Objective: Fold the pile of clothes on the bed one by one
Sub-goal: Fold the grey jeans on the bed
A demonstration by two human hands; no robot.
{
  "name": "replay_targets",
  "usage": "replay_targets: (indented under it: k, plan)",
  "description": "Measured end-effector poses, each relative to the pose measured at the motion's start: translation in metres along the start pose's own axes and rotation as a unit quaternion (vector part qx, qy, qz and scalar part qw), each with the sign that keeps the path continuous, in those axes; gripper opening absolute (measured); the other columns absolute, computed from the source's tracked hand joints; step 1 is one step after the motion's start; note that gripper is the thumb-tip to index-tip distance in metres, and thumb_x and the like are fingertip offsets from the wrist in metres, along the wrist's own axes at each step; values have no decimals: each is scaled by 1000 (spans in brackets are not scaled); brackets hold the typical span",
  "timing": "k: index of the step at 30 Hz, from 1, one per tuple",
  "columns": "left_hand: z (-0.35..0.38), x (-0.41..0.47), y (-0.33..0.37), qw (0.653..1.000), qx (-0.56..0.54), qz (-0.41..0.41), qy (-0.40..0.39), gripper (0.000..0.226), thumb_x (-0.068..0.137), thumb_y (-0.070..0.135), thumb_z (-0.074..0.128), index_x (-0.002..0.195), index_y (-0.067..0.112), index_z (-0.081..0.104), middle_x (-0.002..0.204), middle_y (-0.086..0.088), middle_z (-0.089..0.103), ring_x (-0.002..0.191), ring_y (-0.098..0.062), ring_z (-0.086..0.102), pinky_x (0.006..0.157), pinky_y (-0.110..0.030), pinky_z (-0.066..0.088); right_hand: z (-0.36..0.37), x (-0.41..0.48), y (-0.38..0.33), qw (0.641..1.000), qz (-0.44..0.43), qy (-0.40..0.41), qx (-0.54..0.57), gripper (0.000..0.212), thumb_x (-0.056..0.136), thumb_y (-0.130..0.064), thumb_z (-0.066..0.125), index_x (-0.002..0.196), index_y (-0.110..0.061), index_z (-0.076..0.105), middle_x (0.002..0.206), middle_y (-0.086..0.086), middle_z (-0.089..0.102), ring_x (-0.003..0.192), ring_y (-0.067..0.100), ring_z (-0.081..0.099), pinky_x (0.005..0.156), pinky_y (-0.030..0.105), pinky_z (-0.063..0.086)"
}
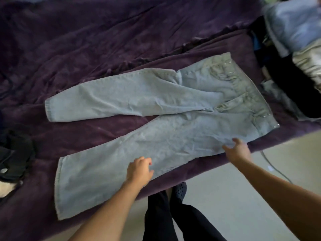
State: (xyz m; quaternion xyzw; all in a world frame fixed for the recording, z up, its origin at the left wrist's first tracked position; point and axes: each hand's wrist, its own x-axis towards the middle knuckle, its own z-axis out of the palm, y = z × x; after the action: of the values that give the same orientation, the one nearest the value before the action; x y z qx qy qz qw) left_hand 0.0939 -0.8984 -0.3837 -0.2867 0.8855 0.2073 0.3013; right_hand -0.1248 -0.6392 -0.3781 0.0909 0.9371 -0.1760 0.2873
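Your jeans (156,105) lie flat on the bed (86,49), legs spread like a V, right under your fingers. Your left hand (139,169) sits on the near leg's edge with bent fingers; I cannot tell if they pinch the cloth. Your right hand (238,150) touches the hip edge, fingers apart. You look ready to flip this leg over the far one. The jeans are pale blue and wrinkly; the bed is purple and fuzzy.
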Motion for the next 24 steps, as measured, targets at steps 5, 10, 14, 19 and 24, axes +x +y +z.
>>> replay_targets:
  k: [5,10,14,19,24]
  plan:
    - [56,29,63,990,119,69,-28,48,83,29,59,129,26,44,126,-3,46,119,-25,45,94,-37,37,-39,85,28,924,181,90,326,61,81,-33,73,129,-4,50,119,14,61,103,30,61,86,39,51]
    - [75,46,56,993,95,75,-2,22,95,21,45,112,18,58,113,-4,55,110,-26,54,85,-37,43,-51,137,35,836,275,97,465,73,67,-40,82,129,-19,51,117,-2,57,98,21,59,82,36,55]
    - [60,37,58,990,86,110,-35,18,96,19,43,103,15,58,107,-5,59,105,-28,58,80,-39,44,-70,134,58,845,236,187,442,32,82,-22,70,111,-14,61,95,1,62,86,18,62,74,27,50]
    - [39,26,72,980,127,113,-100,31,85,-2,41,107,16,54,114,-4,57,111,-26,55,86,-36,44,-81,119,74,878,221,153,395,26,79,-28,70,99,-15,59,105,12,65,79,26,61,71,38,59]
    - [-6,37,62,986,80,82,-124,20,80,3,45,86,22,48,105,-7,62,102,-29,59,80,-36,46,-118,116,18,840,193,120,493,18,83,-21,66,78,-12,52,66,5,47,47,14,44,34,15,38]
